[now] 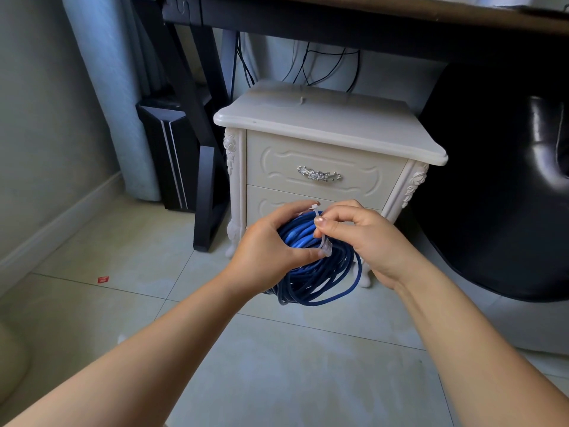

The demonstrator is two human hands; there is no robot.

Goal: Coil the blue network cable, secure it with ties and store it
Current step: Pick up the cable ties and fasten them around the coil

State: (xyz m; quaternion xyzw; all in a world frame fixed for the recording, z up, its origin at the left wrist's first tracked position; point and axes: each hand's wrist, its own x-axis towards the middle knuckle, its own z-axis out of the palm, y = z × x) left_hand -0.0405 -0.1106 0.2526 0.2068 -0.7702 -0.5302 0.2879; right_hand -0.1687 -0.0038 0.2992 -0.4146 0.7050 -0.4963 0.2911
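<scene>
Two bare hands hold a coiled blue network cable (311,266) in the air above a tiled floor (277,365), in front of a cream nightstand (326,131) (both drawers closed). The left hand (268,245) grips the coil's side. The right hand (366,238) pinches a white cable tie (317,224) looped over the strands.

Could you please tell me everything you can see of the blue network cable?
The blue cable is wound into a loose round coil of many loops, held in the air before the white nightstand. The left hand grips its left side; the right hand pinches a white tie across the top strands. A clear plug shows.
</scene>
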